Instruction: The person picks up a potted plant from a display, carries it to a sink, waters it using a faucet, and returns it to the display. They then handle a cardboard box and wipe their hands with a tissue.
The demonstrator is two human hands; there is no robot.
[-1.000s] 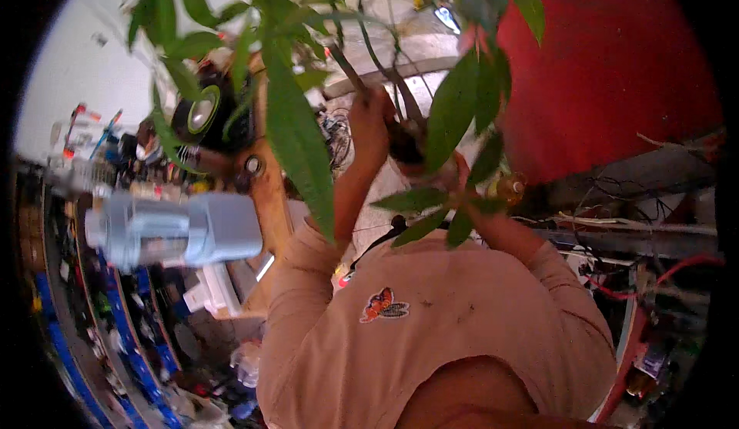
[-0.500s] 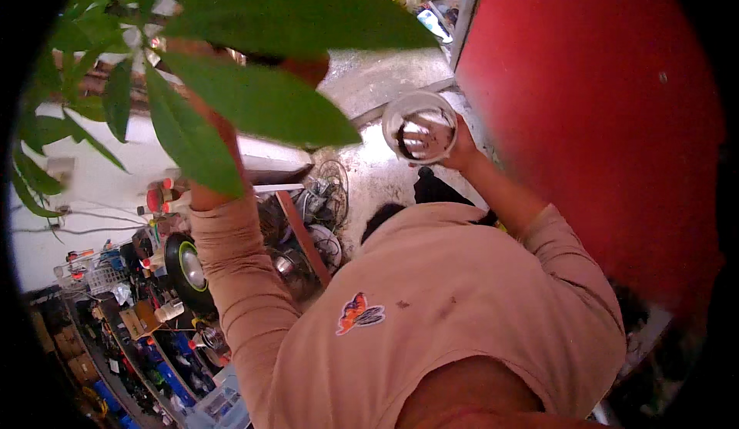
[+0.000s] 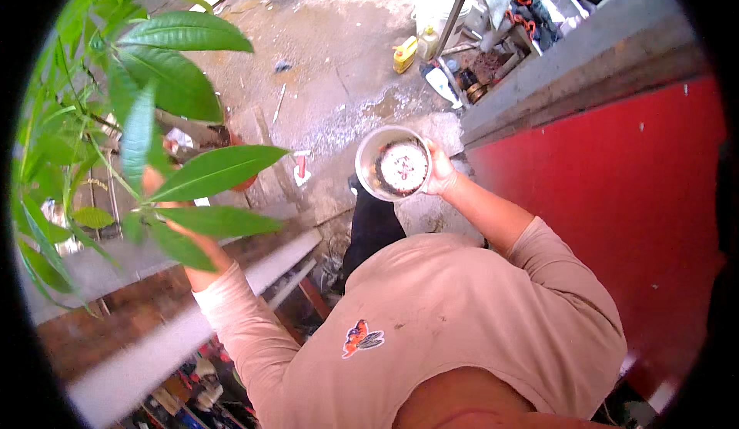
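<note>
The right hand (image 3: 440, 170) grips the side of a round, open-topped container (image 3: 376, 145), its fingers curled at the wall. The leafy plant (image 3: 138, 136) lies to the left, its leaves overlapping the left hand (image 3: 192, 236), whose grip cannot be told. Container and plant stand apart.

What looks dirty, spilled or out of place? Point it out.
The round whitish container in the bare right hand has dark residue inside, as if unwashed; the grey concrete floor beyond shows wet-looking patches, perhaps spilled water.
</note>
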